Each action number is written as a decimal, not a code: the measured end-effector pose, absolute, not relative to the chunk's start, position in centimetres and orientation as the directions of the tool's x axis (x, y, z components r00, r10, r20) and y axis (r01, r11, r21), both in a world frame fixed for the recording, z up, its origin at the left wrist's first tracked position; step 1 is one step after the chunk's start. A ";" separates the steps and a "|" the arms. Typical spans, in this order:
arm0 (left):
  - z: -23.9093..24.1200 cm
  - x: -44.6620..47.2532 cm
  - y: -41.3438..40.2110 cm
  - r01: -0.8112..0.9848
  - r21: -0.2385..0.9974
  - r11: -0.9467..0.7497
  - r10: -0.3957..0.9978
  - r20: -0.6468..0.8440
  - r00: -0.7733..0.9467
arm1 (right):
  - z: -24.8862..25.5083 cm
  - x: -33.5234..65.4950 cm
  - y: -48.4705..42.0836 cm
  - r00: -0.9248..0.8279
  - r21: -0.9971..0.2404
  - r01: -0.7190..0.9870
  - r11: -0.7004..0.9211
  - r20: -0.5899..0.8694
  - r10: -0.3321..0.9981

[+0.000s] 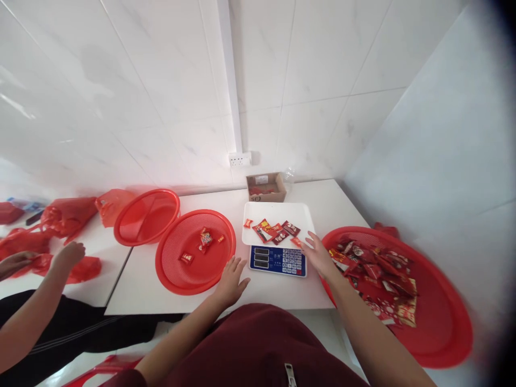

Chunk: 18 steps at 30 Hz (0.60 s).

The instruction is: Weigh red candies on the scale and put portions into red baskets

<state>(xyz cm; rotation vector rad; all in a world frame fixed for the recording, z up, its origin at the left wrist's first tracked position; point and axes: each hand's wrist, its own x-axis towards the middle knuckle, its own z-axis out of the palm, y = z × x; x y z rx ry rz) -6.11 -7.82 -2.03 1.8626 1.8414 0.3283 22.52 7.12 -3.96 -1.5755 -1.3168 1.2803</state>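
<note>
My left hand point(233, 282) is open, fingers spread, beside the right rim of a red mesh basket point(167, 269). Several small red snack packets point(205, 239) lie inside that basket. My right hand point(318, 255) reaches over the near right corner of a white weighing tray, its fingers stretched out. At its fingertips is a small red packet point(296, 242); whether they touch it I cannot tell. On the scale's white tray point(278, 208) lie several red and dark-brown packets point(264, 230). The scale's blue keypad panel point(278, 260) faces me.
A large red basket point(443, 322) with many packets is at the right. Behind the scale stands a cardboard box point(274, 196). Another red basket point(173, 200) is at the back left. Further left, a co-worker's hands point(68, 255) are among red plastic bags point(68, 215).
</note>
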 end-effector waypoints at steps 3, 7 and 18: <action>-2.1 -6.5 -7.9 0.862 0.506 0.037 0.987 -0.151 0.046 | -4.5 22.5 7.0 0.002 -0.867 0.482 -0.126 -0.143 0.990; -2.2 -6.8 -8.1 0.859 0.508 0.065 0.989 -0.147 0.012 | -5.7 24.3 5.0 -0.037 -0.610 0.787 0.090 0.099 0.994; -2.6 -8.0 -7.5 0.748 0.618 0.241 0.969 -0.195 -0.151 | -8.2 25.8 2.2 -0.081 -0.504 0.856 0.116 0.092 0.992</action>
